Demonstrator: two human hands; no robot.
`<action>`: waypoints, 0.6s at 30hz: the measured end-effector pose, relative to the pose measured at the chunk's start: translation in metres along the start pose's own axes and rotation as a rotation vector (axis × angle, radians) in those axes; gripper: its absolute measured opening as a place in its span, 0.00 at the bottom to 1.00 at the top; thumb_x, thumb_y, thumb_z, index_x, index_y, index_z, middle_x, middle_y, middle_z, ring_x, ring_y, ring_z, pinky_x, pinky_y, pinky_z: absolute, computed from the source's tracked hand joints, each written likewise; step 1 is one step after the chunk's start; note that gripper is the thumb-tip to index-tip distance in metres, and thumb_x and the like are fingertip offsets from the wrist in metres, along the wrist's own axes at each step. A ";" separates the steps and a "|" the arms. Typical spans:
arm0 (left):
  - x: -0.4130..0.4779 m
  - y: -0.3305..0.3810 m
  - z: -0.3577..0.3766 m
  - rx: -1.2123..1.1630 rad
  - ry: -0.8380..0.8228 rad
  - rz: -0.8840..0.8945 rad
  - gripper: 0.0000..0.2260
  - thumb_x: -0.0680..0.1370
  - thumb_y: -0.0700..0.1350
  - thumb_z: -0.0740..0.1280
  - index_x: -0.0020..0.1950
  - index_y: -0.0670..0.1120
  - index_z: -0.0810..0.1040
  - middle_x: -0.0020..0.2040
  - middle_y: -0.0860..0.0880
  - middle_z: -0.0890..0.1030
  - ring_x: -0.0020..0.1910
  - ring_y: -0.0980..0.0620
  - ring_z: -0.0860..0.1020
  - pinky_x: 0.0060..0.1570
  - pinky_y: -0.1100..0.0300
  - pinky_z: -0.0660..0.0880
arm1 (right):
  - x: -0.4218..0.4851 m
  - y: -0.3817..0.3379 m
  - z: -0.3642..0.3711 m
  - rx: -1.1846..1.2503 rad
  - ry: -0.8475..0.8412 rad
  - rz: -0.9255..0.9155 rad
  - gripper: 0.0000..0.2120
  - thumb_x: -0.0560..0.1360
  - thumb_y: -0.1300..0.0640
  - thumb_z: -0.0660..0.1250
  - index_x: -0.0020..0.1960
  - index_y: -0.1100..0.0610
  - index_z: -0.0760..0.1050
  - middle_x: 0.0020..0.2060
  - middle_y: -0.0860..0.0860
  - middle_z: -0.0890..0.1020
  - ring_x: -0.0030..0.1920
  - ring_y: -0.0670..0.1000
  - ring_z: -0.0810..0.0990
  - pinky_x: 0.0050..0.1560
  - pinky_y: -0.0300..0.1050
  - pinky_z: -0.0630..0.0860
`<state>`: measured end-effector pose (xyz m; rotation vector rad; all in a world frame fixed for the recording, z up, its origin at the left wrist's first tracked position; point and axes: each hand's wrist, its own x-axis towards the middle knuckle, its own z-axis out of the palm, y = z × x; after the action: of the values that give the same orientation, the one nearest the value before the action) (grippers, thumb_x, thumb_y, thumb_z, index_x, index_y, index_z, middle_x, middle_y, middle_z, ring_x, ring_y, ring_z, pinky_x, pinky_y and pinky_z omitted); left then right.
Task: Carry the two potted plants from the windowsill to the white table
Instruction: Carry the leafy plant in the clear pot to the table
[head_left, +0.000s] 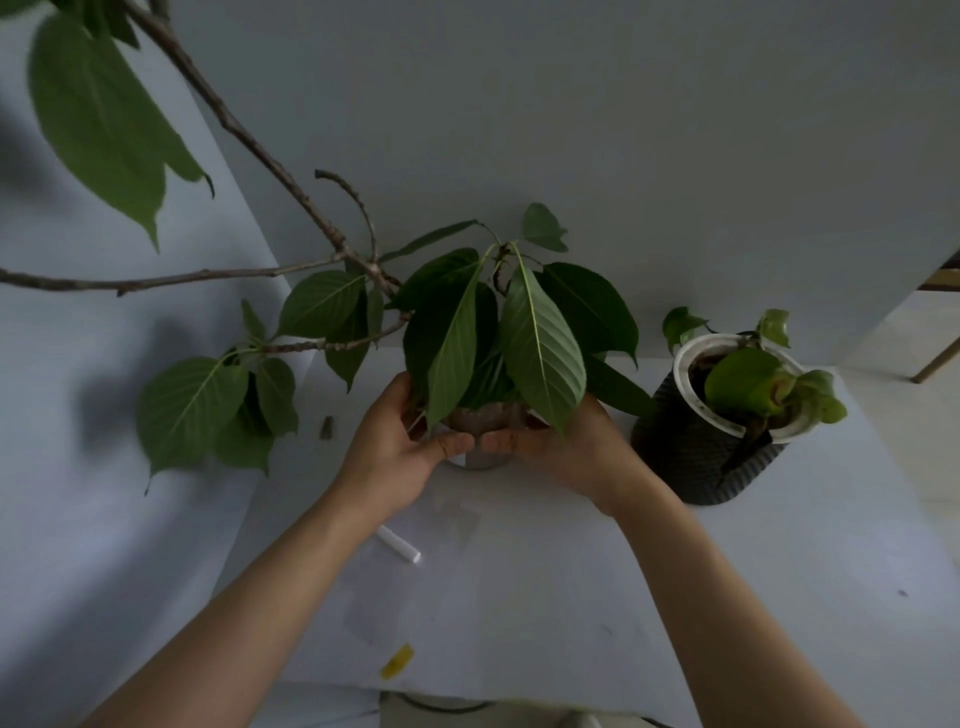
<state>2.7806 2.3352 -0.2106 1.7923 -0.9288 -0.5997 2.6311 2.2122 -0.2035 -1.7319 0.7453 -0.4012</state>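
Observation:
A tall branching plant (535, 338) with big drooping green leaves stands in a small pot (480, 460) over the white table (571, 597). Most of the pot is hidden by leaves and by my fingers. My left hand (395, 452) grips the pot's left side and my right hand (566, 447) grips its right side, thumbs meeting at the front. Whether the pot rests on the table or hangs just above it I cannot tell. A second plant with light green leaves sits in a dark ribbed pot (701, 452) with a white rim, on the table to the right.
Long bare branches (249, 140) with leaves reach up and to the left. A white stick (399, 544), a yellow scrap (397, 661) and a small brown bit (326, 427) lie on the table. A grey wall stands behind, and a wooden chair leg (937, 358) shows at the far right.

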 end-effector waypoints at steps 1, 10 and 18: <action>-0.001 0.000 0.001 0.002 -0.002 -0.004 0.24 0.68 0.36 0.77 0.53 0.59 0.71 0.49 0.63 0.78 0.44 0.77 0.76 0.39 0.81 0.70 | -0.001 0.000 0.000 -0.003 0.008 0.005 0.25 0.65 0.55 0.82 0.60 0.53 0.78 0.55 0.47 0.83 0.57 0.47 0.81 0.57 0.45 0.79; -0.003 -0.002 0.008 -0.030 -0.042 -0.006 0.27 0.69 0.35 0.76 0.63 0.50 0.70 0.52 0.60 0.78 0.47 0.76 0.76 0.42 0.79 0.71 | -0.007 0.005 -0.007 -0.003 -0.003 0.030 0.25 0.66 0.58 0.81 0.61 0.59 0.79 0.56 0.54 0.84 0.59 0.53 0.82 0.62 0.56 0.79; -0.007 -0.006 0.008 -0.063 -0.074 -0.008 0.31 0.70 0.37 0.75 0.70 0.45 0.68 0.60 0.52 0.78 0.58 0.66 0.74 0.48 0.78 0.72 | -0.003 0.008 -0.004 -0.033 -0.028 -0.003 0.26 0.68 0.61 0.80 0.64 0.61 0.75 0.53 0.47 0.81 0.49 0.36 0.79 0.44 0.25 0.75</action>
<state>2.7728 2.3381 -0.2194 1.7285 -0.9435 -0.6972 2.6244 2.2103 -0.2092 -1.7669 0.7325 -0.3679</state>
